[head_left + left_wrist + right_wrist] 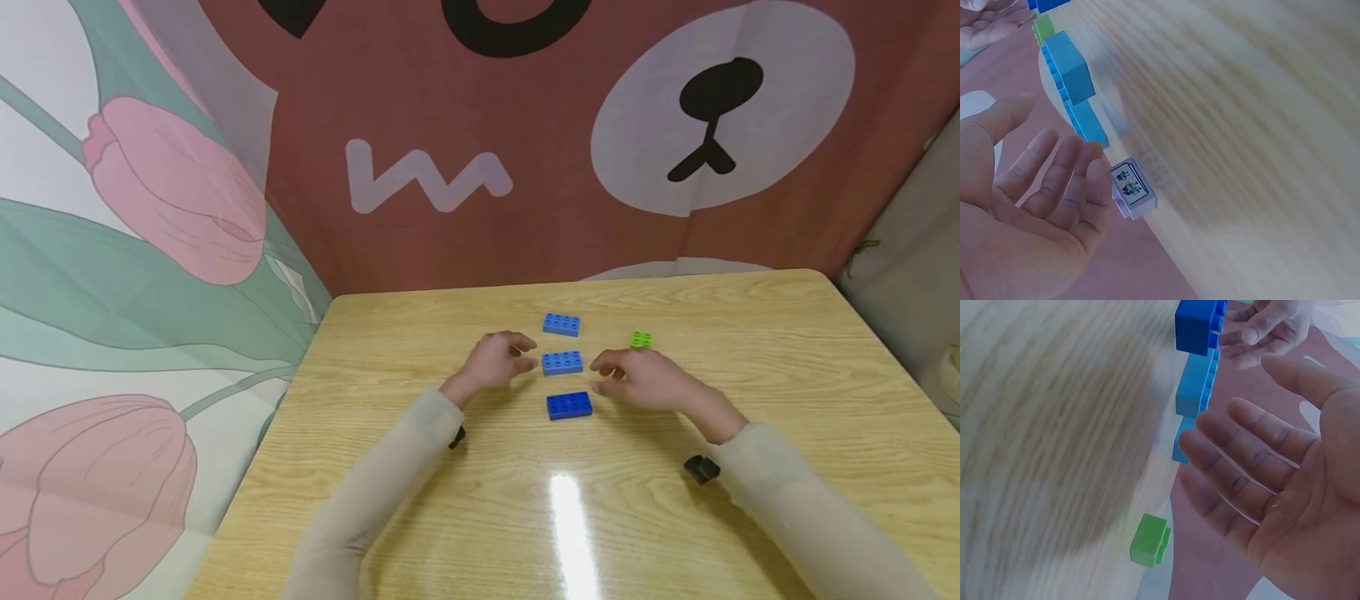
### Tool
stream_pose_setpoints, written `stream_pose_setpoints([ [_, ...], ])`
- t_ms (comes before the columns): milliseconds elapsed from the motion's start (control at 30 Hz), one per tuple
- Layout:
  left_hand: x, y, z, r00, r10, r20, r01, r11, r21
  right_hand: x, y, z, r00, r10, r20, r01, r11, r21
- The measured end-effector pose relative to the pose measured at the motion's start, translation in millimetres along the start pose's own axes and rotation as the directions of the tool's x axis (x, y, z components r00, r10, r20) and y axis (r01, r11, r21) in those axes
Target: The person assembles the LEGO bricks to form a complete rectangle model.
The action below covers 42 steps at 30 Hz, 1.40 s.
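Note:
Three blue eight-stud building bricks lie in a column on the table: a light blue brick (562, 325) at the back, another light blue brick (562, 363) in the middle, and a dark blue brick (569, 406) nearest. My left hand (497, 358) hovers just left of the middle brick, its fingers relaxed and holding nothing. On the other side of that brick, my right hand (641, 377) is loosely bent with an empty palm. A small green brick (1150, 540) lies beyond the right hand. Near the left fingertips in the left wrist view is a pale purple brick (1132, 187) with a printed picture; the left hand hides it from the head view.
The wooden table (420, 517) reaches back to a reddish-brown cloth (525, 242) with a bear drawing. A flower-patterned cloth (150, 333) hangs along the left side. Black wrist devices (702, 469) show below the sleeves.

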<state>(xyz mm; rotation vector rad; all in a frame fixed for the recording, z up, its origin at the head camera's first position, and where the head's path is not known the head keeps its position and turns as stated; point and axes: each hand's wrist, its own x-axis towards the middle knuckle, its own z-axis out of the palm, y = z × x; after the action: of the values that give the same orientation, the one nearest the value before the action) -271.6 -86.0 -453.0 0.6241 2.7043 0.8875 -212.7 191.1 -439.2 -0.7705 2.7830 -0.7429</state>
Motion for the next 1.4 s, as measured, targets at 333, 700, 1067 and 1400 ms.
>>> stream_pose_setpoints([
  [333, 3.7, 7.6, 4.3, 1.000, 0.011, 0.007, -0.011, 1.000, 0.019, 3.5, -4, 7, 0.999, -0.052, -0.005, 0.052, 0.998, 0.043],
  [700, 9.7, 10.9, 10.6, 1.000, -0.001, 0.008, 0.001, 1.000, 0.030, 6.9, -5, 12, 0.998, -0.052, 0.042, 0.048, 0.995, 0.087],
  [1067, 14.0, 14.3, 15.6, 1.000, 0.009, 0.017, -0.010, 0.998, 0.065, 10.0, -9, 18, 0.997, -0.033, 0.070, 0.030, 0.999, 0.044],
  [1400, 16.2, 12.3, 18.4, 1.000, -0.005, 0.025, 0.003, 0.998, 0.064, 10.6, -8, 23, 0.996, -0.050, 0.073, 0.049, 0.999, 0.021],
])
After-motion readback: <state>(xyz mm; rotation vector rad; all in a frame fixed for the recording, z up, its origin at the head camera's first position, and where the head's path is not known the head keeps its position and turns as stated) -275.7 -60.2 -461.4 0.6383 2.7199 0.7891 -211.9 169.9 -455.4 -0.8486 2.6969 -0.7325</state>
